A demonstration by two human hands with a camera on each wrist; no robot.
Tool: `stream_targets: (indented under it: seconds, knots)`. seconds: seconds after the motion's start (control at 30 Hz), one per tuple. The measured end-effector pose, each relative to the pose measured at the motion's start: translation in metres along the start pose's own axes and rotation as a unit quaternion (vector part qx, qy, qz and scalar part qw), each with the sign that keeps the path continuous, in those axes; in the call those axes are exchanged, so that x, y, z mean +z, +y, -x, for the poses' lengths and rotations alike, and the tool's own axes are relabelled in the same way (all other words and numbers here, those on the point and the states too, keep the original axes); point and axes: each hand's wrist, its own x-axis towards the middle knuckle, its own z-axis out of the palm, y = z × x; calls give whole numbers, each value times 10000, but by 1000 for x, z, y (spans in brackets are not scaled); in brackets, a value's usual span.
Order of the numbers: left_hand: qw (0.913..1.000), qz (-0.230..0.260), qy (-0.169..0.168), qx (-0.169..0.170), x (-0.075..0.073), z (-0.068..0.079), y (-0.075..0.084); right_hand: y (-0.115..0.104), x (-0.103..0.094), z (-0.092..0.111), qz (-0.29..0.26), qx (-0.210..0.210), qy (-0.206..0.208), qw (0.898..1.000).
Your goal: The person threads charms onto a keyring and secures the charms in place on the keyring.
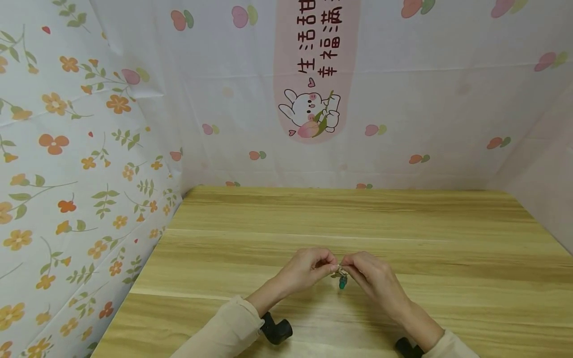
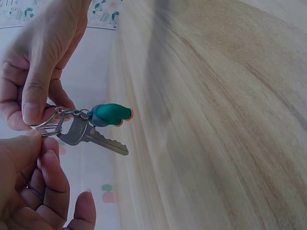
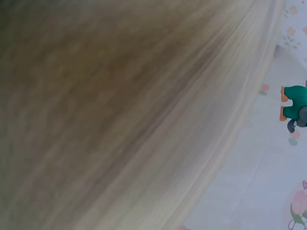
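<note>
Both hands meet over the wooden table at a metal key ring point(image 2: 52, 133). My left hand point(image 1: 309, 265) pinches one side of the ring between thumb and forefinger, its other fingers loosely curled in the left wrist view. From the opposite side, my right hand point(image 1: 378, 281) pinches the ring with thumb and fingertips. A silver key point(image 2: 76, 132) with a notched blade hangs from it. Beside the key, a short chain point(image 2: 73, 112) carries a green and grey figure charm point(image 2: 112, 114) with orange feet. The right wrist view catches only the charm point(image 3: 296, 102), at its right edge.
The wood-grain table point(image 1: 224, 219) spreads around the hands. A white cloth with printed flowers point(image 1: 89, 164) hangs at the left, and a printed backdrop point(image 1: 224, 99) stands behind the far edge. Black wrist mounts point(image 1: 276, 331) sit under the forearms.
</note>
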Motion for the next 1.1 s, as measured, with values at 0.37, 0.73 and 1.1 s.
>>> stream_targets:
  seconds: [0.37,0.73,1.1]
  knots:
    - [9983,-352,456,122,7,0,4,-3,-1,1,-170,415,-383,9983]
    - [9953,-599,749,133,9,0,5,-14,-3,-4,-567,1729,-789,9801]
    - [9950,-618,752,203,8,0,6,-18,-5,-3,-1427,2618,-832,9509]
